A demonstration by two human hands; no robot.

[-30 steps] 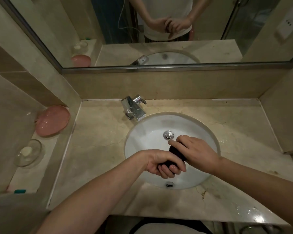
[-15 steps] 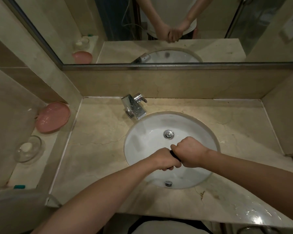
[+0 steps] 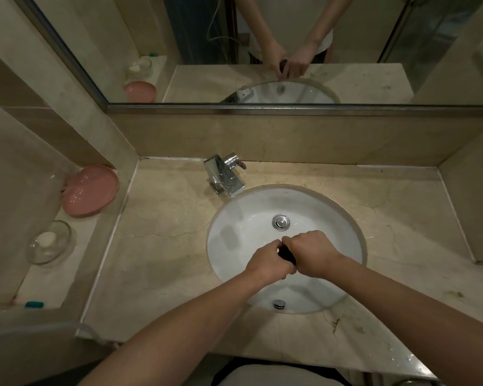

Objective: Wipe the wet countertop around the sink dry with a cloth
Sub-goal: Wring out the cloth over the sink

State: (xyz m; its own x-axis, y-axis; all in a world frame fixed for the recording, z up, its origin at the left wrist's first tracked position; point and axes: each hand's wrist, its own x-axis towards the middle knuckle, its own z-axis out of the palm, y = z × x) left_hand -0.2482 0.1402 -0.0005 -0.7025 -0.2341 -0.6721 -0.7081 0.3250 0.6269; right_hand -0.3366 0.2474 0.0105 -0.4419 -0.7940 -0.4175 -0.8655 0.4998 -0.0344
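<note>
Both hands meet over the white basin [image 3: 234, 235], fists closed around a dark cloth [image 3: 286, 256] rolled or bunched into a short thick twist. The left hand [image 3: 268, 264] has its grip wrapped on the near, lower end and the right hand [image 3: 310, 253] is clenched on the far, upper end, so only a narrow dark strip shows between the knuckles. The cloth's long axis seems to run diagonally between the two fists, and it hangs above the bowl, just toward the person from the drain plug [image 3: 280, 222], touching neither the basin nor the bench [image 3: 165, 246]. This looks like wringing, with the wiping itself not yet under way. The water that matters lies to the right: beads and a shiny film sit on the near right corner of the bench, with a few drops along the right rim of the basin. The right hand is the nearer one to that patch, so it would likely carry the cloth out and down to the right once the twist is let go and the cloth shaken flat. The chrome faucet [image 3: 225, 175] stands behind the basin, well clear of both hands.
</note>
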